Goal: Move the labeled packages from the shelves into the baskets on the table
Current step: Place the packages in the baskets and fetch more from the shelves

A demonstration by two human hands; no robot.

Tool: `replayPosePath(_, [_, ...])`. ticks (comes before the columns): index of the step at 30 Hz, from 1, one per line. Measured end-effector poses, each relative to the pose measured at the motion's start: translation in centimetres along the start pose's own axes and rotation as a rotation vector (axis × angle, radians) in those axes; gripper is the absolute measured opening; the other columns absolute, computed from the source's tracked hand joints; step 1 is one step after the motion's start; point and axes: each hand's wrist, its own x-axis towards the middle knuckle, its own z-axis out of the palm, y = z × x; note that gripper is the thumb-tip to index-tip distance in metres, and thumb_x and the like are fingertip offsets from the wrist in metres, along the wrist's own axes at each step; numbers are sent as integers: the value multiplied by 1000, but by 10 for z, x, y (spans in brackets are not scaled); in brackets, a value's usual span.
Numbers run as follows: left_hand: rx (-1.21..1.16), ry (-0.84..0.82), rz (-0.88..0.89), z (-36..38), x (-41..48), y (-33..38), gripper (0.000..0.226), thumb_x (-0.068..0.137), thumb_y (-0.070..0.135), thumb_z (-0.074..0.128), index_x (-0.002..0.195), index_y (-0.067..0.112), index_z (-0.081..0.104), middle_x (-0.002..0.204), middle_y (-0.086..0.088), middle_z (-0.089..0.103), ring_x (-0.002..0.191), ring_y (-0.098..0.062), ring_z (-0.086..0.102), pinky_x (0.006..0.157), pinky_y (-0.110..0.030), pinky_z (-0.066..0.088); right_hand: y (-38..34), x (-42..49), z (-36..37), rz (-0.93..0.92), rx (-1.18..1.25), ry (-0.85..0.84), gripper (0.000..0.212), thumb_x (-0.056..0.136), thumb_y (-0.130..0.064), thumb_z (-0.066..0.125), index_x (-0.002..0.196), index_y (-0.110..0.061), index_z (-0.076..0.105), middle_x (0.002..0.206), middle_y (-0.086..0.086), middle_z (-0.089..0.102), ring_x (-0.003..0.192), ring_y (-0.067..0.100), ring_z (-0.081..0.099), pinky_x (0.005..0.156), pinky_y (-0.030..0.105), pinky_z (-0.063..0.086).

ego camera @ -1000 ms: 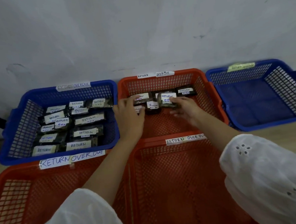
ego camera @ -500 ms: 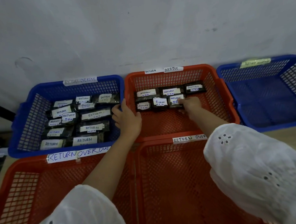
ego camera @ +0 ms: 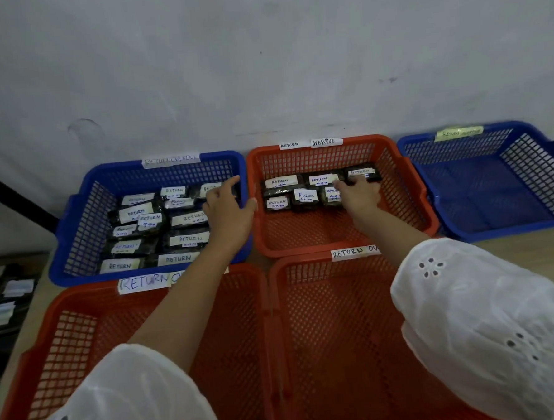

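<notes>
Leftward goes the left hand (ego camera: pixel 229 212): half a second ago it rested on the rims between the two rear baskets, and now it lies over the right end of the left blue basket (ego camera: pixel 85 221), forefinger stretched toward the rear right corner, the other fingers loosely bent, the thumb out toward the rim. It holds nothing that I can see. Beneath and beside it the blue basket's packages (ego camera: pixel 136 213) lie in close rows, each with a white RETURN label facing up. Next along, the rear orange basket (ego camera: pixel 304 250) holds six labeled packages (ego camera: pixel 305 197) in two rows at its far end. The right hand (ego camera: pixel 360 195) has crept from the near row toward the far one and now lies across the right-hand packages with its fingers laid fairly straight upon them, touching, not pinching; whether a fingertip is hooked under an edge cannot be told. I judge that this batch is already delivered and the hands are only tidying the rows. Farthest right stands the second blue basket (ego camera: pixel 495 196), and two more orange baskets (ego camera: pixel 341 335) sit nearest the person, so more packages are probably still to be fetched from the shelves.
</notes>
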Motion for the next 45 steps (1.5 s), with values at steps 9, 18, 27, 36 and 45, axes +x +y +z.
replayPosePath(9, [-108, -119, 271, -108, -22, -32, 41, 94, 18, 55, 133, 20, 45, 123, -8, 50, 113, -19, 49, 87, -24, 37, -54, -138, 35, -247, 91, 52, 55, 89, -38, 59, 140, -22, 44, 152, 10, 25, 139, 31, 18, 112, 38, 19])
replayPosePath(18, [-215, -340, 430, -223, -68, -89, 26, 94, 22, 56, 112, 39, 50, 103, 14, 58, 94, 6, 55, 67, 2, 39, -93, -287, 81, -401, 377, -113, 49, 91, -30, 61, 137, -21, 46, 142, 3, 44, 130, 20, 42, 108, 41, 38])
replayPosePath(27, [-324, -240, 457, -337, -153, -161, 29, 92, 8, 56, 118, 20, 55, 95, 6, 59, 85, -3, 55, 79, -9, 43, -104, -443, 131, -482, 496, -283, 42, 92, -23, 60, 132, -22, 47, 132, 3, 50, 110, 9, 51, 81, 17, 41])
replayPosePath(36, [-307, -248, 423, -485, -222, -237, 30, 93, 13, 54, 114, 36, 51, 105, 4, 61, 98, -7, 59, 83, -19, 45, -134, -592, 218, -687, 342, -400, 40, 89, -15, 64, 127, -16, 52, 126, 3, 54, 115, 11, 50, 97, 23, 42])
replayPosePath(45, [-236, -77, 432, -663, -196, -331, 30, 94, 21, 55, 120, 35, 50, 110, 7, 61, 103, -4, 56, 86, -20, 45, -244, -675, 360, -885, 238, -435, 36, 86, -28, 66, 119, -34, 51, 121, -7, 52, 114, 9, 49, 87, 16, 37])
